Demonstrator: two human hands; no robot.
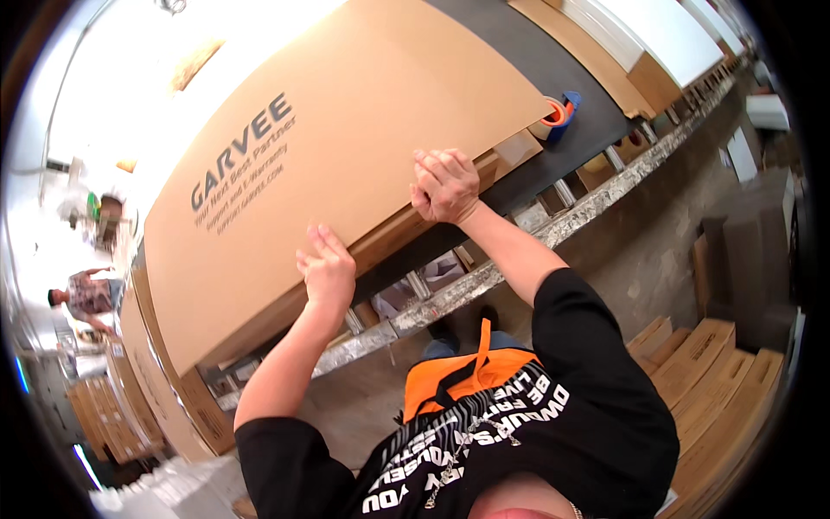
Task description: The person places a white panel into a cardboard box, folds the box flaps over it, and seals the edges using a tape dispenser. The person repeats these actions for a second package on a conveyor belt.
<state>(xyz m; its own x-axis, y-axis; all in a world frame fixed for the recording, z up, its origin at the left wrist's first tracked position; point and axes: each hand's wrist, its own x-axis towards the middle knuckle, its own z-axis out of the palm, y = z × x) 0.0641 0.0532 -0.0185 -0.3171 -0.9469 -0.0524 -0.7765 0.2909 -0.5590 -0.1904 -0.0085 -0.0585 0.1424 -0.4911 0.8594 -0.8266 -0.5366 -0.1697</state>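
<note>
A large brown cardboard box [346, 138] with dark printing on its top lies on a dark conveyor table [553, 65]. My left hand [327, 270] grips the box's near edge, fingers curled over the top flap. My right hand [445, 183] holds the same edge further right, near the corner, with its fingers bent onto the flap. Both forearms reach up from the lower edge. I wear a black printed shirt and an orange apron [458, 376].
A blue and orange tape dispenser [559, 112] stands on the belt beyond the box's right corner. The table's metal rail [484, 278] runs in front of me. Flat cardboard stacks [709, 363] lie at the right. Another person [85, 294] stands far left.
</note>
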